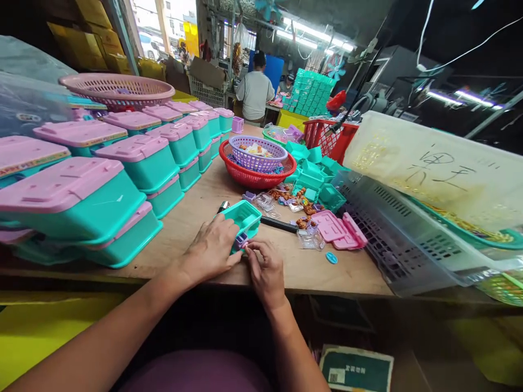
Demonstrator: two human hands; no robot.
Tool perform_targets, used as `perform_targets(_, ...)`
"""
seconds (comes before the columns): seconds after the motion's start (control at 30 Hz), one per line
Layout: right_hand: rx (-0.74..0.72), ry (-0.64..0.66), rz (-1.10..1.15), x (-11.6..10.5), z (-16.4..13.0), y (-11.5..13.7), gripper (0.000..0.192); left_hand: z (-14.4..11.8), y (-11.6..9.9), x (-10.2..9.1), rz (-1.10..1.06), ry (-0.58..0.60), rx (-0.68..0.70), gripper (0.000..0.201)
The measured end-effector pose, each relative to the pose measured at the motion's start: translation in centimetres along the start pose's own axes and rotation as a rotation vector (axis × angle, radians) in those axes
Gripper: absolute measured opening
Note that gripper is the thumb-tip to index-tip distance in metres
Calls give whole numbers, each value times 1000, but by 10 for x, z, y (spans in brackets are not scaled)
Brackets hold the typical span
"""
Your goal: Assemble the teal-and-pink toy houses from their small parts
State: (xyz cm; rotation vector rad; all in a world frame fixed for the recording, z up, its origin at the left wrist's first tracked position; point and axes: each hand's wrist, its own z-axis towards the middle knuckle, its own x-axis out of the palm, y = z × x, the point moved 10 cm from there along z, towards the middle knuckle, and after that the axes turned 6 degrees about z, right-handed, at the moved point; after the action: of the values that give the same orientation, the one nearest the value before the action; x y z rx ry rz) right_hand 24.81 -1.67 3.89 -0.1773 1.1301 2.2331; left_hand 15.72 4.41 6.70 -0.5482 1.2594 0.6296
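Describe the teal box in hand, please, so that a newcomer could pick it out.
Start at the wooden table, with pink-lidded boxes stacked along its left side. Right of them, near the front edge, the left hand holds the teal box, open-topped. Unlike those, it shows no lid; unlike the loose teal trays farther back, it is held.

I've a lane leftward to the pink-lidded boxes [133, 148]; black rod [280, 224], apparently running behind my turquoise box [247, 216], blocks forward.
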Motion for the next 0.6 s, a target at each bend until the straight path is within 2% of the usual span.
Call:
perform_targets(0.3, -20, 10, -4, 3, -1, 3, 14, 8, -2, 6, 58, 59, -24, 20)
perform_targets(0.43, -40, -32, -3, 3, -1, 8, 15, 8, 1, 3, 49, 24, -34, 17)
perform_targets(0.53, 0, -51, 16, 2, 3, 4, 14, 9, 6, 5, 62, 33, -36, 16)
perform_targets(0.6, 36, -1, 78, 4, 8, -2, 13, 11, 12, 7, 63, 63, -31, 17)
